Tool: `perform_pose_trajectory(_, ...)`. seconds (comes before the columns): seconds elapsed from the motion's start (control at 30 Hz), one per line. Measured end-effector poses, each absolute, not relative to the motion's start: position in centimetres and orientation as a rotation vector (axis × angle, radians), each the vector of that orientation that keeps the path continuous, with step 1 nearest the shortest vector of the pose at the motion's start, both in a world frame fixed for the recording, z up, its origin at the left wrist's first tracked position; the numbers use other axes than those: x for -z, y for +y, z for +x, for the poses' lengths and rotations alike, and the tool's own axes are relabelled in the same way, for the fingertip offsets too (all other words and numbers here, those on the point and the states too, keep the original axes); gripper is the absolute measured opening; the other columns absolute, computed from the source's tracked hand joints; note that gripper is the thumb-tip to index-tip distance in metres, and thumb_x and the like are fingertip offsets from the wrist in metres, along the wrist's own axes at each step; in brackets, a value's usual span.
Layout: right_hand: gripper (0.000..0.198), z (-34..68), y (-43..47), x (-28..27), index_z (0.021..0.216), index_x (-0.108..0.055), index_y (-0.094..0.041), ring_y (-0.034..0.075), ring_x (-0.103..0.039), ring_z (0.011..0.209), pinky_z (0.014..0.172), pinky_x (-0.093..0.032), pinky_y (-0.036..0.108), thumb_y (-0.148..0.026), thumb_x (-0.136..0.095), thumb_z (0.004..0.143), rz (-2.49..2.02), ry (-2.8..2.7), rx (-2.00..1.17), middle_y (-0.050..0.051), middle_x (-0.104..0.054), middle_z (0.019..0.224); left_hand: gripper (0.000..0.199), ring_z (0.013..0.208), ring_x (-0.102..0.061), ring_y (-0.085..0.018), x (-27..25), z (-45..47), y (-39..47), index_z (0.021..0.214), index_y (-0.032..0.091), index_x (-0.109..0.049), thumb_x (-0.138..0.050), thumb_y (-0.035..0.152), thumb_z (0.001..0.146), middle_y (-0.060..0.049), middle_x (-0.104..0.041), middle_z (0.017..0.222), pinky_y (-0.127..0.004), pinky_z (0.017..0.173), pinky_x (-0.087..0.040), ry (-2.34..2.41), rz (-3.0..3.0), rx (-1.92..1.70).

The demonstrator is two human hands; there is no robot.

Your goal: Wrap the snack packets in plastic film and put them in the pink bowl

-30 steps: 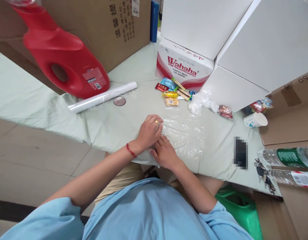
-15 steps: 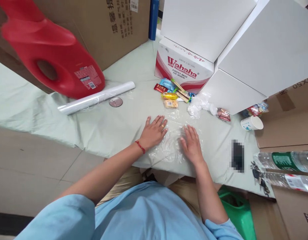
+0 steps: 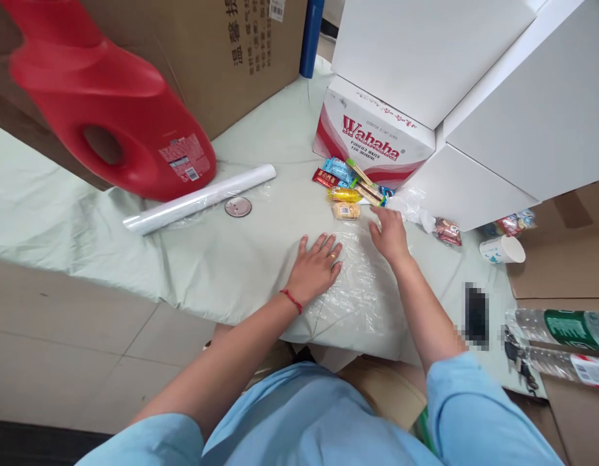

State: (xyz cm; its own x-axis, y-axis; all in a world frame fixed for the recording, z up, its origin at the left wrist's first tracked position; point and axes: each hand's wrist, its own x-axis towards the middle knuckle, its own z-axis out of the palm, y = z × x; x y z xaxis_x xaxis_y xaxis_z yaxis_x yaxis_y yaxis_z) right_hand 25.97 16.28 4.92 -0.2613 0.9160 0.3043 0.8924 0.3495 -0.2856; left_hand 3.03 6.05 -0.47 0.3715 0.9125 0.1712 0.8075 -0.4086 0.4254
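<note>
While the left hand [image 3: 316, 270] is lying flat with fingers spread, holding nothing, on the clear plastic sheet [image 3: 362, 291] at the desk's [image 3: 241, 252] near edge, the right hand [image 3: 390, 233] is reaching open-fingered past the sheet's far side, its grip empty, nearing the small snack packets [image 3: 346, 194] lying before the Wahaha box [image 3: 372, 139]; a film roll [image 3: 199, 199] is lying well left

Plastic sheet [image 3: 362, 291]: on the table [image 3: 231, 252], under the fingers of the left hand [image 3: 315, 268] and behind the right hand [image 3: 390, 234]. Snack packets [image 3: 348, 188]: just beyond the right fingertips, against a water carton [image 3: 372, 139]. Film roll [image 3: 199, 199] and metal disc [image 3: 237, 207]: left of the left fingers. Paper cup [image 3: 503, 249]: well right of the right fingers.
</note>
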Motion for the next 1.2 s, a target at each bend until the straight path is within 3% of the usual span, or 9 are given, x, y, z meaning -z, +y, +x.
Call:
perform_pose_trajectory(0.1, 0.054, 22.0, 21.7, -5.4, 0.147, -0.061, -0.017, 0.035, -0.052, 0.135, 0.115, -0.046, 0.051, -0.016, -0.058, 0.093, -1.619, -2.330, -0.024, 0.016, -0.061, 0.149, 0.052, 0.159, -0.038, -0.032, 0.3, 3.0, 6.1, 0.157, 0.029, -0.053, -0.039, 0.041, 0.108, -0.009, -0.045, 0.169, -0.069, 0.131, -0.014, 1.525, 2.361, -0.559)
perform_pose_trajectory(0.33, 0.033, 21.7, 23.0, -6.2, 0.122, -0.072, -0.015, 0.029, -0.065, 0.108, 0.097, -0.054, 0.044, -0.025, -0.054, 0.098, -1.614, -2.040, -0.183, 0.015, -0.073, 0.118, 0.051, 0.159, -0.037, -0.031, 0.2, 2.9, 6.0, 0.155, 0.028, -0.055, -0.038, 0.040, 0.109, -0.009, -0.045, 0.169, -0.068, 0.131, -0.016, 1.526, 2.360, -0.560)
perform_pose_trajectory(0.47, 0.039, 25.5, 18.5, -7.1, 0.098, -0.070, -0.019, 0.018, -0.056, 0.063, 0.061, -0.050, 0.030, -0.058, -0.065, 0.092, -1.544, -1.646, -0.863, 0.001, -0.061, 0.070, 0.051, 0.159, -0.037, -0.032, 0.3, 2.9, 6.1, 0.155, 0.025, -0.055, -0.038, 0.039, 0.108, -0.010, -0.045, 0.169, -0.069, 0.131, -0.015, 1.516, 2.365, -0.576)
perform_pose_trajectory(0.57, 0.049, 27.8, 14.4, -7.5, 0.085, -0.064, -0.020, 0.012, -0.043, 0.049, 0.049, -0.038, 0.025, -0.068, -0.074, 0.081, -1.573, -1.499, -1.243, -0.006, -0.048, 0.057, 0.051, 0.159, -0.038, -0.032, 0.4, 2.9, 6.1, 0.155, 0.026, -0.055, -0.039, 0.039, 0.108, -0.010, -0.045, 0.169, -0.068, 0.131, -0.013, 1.523, 2.362, -0.581)
perform_pose_trajectory(0.67, 0.047, 29.0, 10.5, -7.5, 0.098, -0.070, -0.019, 0.016, -0.052, 0.055, 0.054, -0.045, 0.029, -0.065, -0.064, 0.092, -1.658, -1.650, -0.884, 0.000, -0.060, 0.067, 0.051, 0.159, -0.038, -0.031, 0.4, 3.0, 6.1, 0.155, 0.026, -0.055, -0.039, 0.039, 0.108, -0.010, -0.045, 0.169, -0.068, 0.131, -0.013, 1.531, 2.367, -0.580)
perform_pose_trajectory(0.8, 0.038, 29.7, 5.5, -6.0, 0.123, -0.071, -0.022, 0.029, -0.068, 0.099, 0.088, -0.057, 0.045, -0.047, -0.047, 0.107, -1.531, -2.022, -0.195, 0.015, -0.073, 0.112, 0.052, 0.159, -0.037, -0.032, 0.3, 3.1, 6.0, 0.155, 0.025, -0.055, -0.038, 0.039, 0.108, -0.011, -0.045, 0.169, -0.068, 0.131, -0.013, 1.529, 2.363, -0.586)
perform_pose_trajectory(0.9, 0.035, 29.9, 2.9, -4.3, 0.129, -0.070, -0.024, 0.031, -0.065, 0.110, 0.097, -0.057, 0.050, -0.046, -0.055, 0.106, -1.378, -2.319, -0.280, 0.015, -0.071, 0.124, 0.053, 0.159, -0.037, -0.032, 0.3, 3.1, 6.0, 0.156, 0.026, -0.054, -0.038, 0.039, 0.108, -0.011, -0.045, 0.169, -0.068, 0.131, -0.012, 1.535, 2.357, -0.583)
perform_pose_trajectory(1.07, 0.045, 29.5, 2.6, -3.3, 0.140, -0.066, -0.026, 0.032, -0.061, 0.121, 0.105, -0.053, 0.052, -0.050, -0.064, 0.102, -1.374, -2.277, -0.344, 0.014, -0.066, 0.135, 0.052, 0.158, -0.038, -0.032, 0.3, 3.1, 6.0, 0.156, 0.026, -0.054, -0.037, 0.039, 0.108, -0.011, -0.046, 0.169, -0.068, 0.131, -0.013, 1.547, 2.400, -0.561)
perform_pose_trajectory(1.2, 0.047, 28.7, 3.7, -3.5, 0.145, -0.065, -0.025, 0.032, -0.062, 0.112, 0.102, -0.053, 0.051, -0.047, -0.063, 0.103, -1.348, -2.435, -0.472, 0.013, -0.069, 0.135, 0.052, 0.158, -0.039, -0.032, 0.2, 3.2, 5.9, 0.155, 0.024, -0.054, -0.035, 0.039, 0.109, -0.012, -0.046, 0.169, -0.069, 0.130, -0.016, 1.566, 2.428, -0.539)
